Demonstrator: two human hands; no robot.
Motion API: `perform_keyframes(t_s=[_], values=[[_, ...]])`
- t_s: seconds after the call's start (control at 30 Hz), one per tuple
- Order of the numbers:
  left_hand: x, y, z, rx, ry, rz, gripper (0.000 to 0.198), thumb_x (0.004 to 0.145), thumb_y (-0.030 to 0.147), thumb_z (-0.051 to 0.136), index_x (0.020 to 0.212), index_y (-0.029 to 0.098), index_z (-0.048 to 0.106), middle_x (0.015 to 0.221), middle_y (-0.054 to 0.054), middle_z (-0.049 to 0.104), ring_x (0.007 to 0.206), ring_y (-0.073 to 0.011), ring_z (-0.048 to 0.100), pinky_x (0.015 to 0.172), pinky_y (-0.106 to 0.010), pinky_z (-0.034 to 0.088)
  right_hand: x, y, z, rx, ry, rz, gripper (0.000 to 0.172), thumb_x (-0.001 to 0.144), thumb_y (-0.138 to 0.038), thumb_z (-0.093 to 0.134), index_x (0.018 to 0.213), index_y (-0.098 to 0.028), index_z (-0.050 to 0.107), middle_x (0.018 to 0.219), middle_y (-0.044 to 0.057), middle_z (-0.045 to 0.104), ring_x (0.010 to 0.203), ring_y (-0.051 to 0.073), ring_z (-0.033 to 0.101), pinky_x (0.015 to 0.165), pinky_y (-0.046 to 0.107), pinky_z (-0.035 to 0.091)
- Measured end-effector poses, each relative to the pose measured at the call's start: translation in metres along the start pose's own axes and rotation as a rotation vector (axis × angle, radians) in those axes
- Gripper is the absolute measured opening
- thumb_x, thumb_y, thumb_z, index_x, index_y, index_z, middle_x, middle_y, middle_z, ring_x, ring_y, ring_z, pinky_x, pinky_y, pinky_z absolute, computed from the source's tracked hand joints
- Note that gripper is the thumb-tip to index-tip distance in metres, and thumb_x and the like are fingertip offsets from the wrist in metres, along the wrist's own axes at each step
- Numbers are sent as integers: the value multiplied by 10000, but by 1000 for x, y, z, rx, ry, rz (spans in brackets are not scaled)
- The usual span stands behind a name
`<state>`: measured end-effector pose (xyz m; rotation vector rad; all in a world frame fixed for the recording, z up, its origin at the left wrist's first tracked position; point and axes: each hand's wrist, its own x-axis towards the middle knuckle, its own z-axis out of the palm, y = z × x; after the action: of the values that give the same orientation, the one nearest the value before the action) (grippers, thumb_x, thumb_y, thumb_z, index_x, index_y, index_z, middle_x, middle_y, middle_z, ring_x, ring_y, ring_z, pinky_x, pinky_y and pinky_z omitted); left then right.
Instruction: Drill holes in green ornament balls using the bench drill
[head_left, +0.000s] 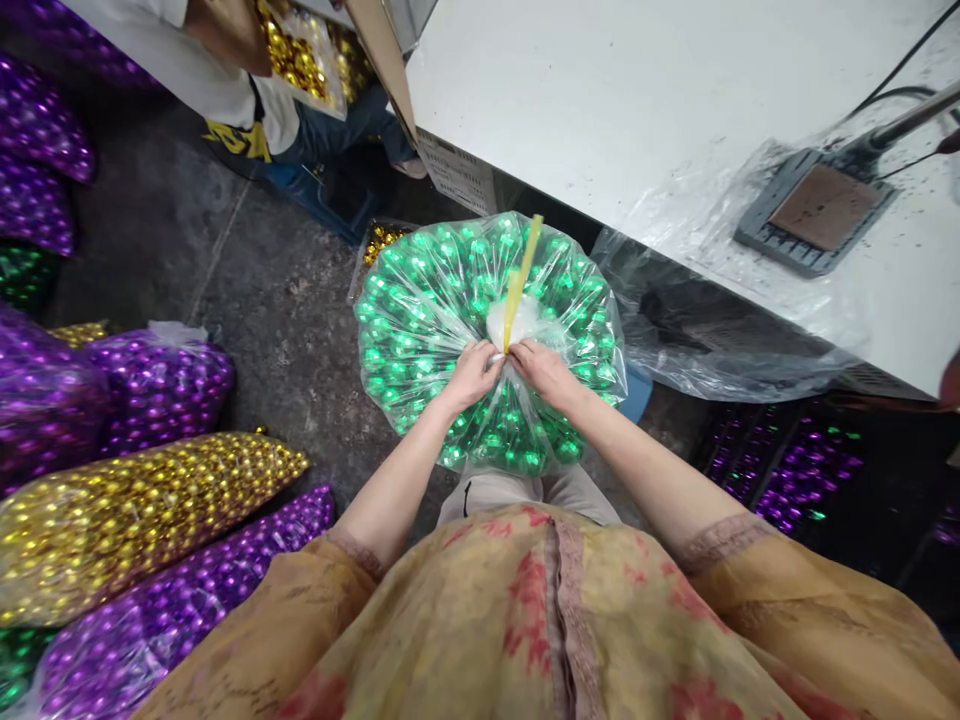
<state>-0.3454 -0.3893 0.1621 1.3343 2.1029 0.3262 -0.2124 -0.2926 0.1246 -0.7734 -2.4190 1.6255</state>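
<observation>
A clear plastic bag (420, 330) full of shiny green beads stands in front of me, its top gathered at the middle. A yellow tie strip (517, 285) sticks up from the gathered neck, beside a white bunched tuft of plastic (517, 318). My left hand (474, 375) is closed, thumb and fingers pinching at the neck from the left. From the right, my right hand (544, 372) pinches at the same spot, by the lower end of the strip. The fingertips nearly meet and hide exactly which part each one grips.
A white table (600, 110) is at the upper right, with a grey metal device (817, 210) and loose clear plastic film (720, 330). Bags of purple beads (172, 390) and gold beads (150, 510) lie on the left floor. A seated person (247, 100) is at the upper left.
</observation>
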Motion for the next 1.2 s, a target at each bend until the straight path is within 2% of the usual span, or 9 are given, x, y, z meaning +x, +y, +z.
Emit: perform_keyframes(t_s=[0.1,0.17,0.37,0.47,0.57,0.73,0.93,1.07,1.2], values=[[0,2,-1,26,4,8,186,912,227,508,729,202,533,782,-38,575,806,-199,520,806,-326,403,4,1,-8,0,-44,-30,62,851,-188,562,851,-174,623,867,75,626,736,171,539,716,290,407],[-1,3,-1,13,19,-13,204,918,242,495,719,205,524,771,-33,568,792,-196,518,790,-322,407,6,0,-6,14,-20,-21,51,845,-204,565,831,-174,604,846,64,616,731,164,531,711,283,405],[-5,3,3,-120,92,-92,224,903,255,507,684,208,492,726,-10,528,773,-178,510,757,-303,414,1,-4,30,83,193,135,179,897,-279,407,868,-166,543,740,19,564,650,131,494,617,253,399],[-6,2,4,-184,114,-130,255,909,258,490,660,206,464,701,0,508,751,-166,504,734,-293,421,-2,-6,40,109,231,164,240,922,-293,332,913,-160,532,755,19,573,637,120,505,585,238,412],[-7,1,2,-208,105,-129,267,916,283,490,663,205,458,695,5,497,741,-159,504,720,-286,423,-4,-6,33,96,200,121,241,937,-303,353,913,-168,551,768,26,588,670,132,532,613,249,437],[-7,5,-5,-123,64,-34,247,921,286,497,687,210,471,715,-4,515,764,-174,505,802,-315,417,-9,-7,4,-6,82,-11,213,948,-290,422,960,-186,608,929,93,623,878,201,570,798,314,451],[-8,13,-14,-54,35,-6,215,931,258,460,723,212,493,806,-42,581,834,-199,541,830,-335,424,-2,-12,-5,-61,-13,-54,183,926,-236,454,857,-170,610,857,97,600,797,201,531,764,314,421],[-9,14,-15,-45,42,-3,232,945,274,450,725,212,486,801,-42,569,830,-199,532,821,-332,420,1,-17,-5,-5,20,-44,169,899,-242,483,797,-173,599,821,68,596,765,172,523,733,287,403],[-10,12,-12,-60,74,-8,223,953,286,447,751,212,503,802,-41,552,817,-200,513,804,-330,414,0,-19,6,78,149,59,224,889,-268,455,727,-171,576,710,27,561,691,142,510,672,265,390]])
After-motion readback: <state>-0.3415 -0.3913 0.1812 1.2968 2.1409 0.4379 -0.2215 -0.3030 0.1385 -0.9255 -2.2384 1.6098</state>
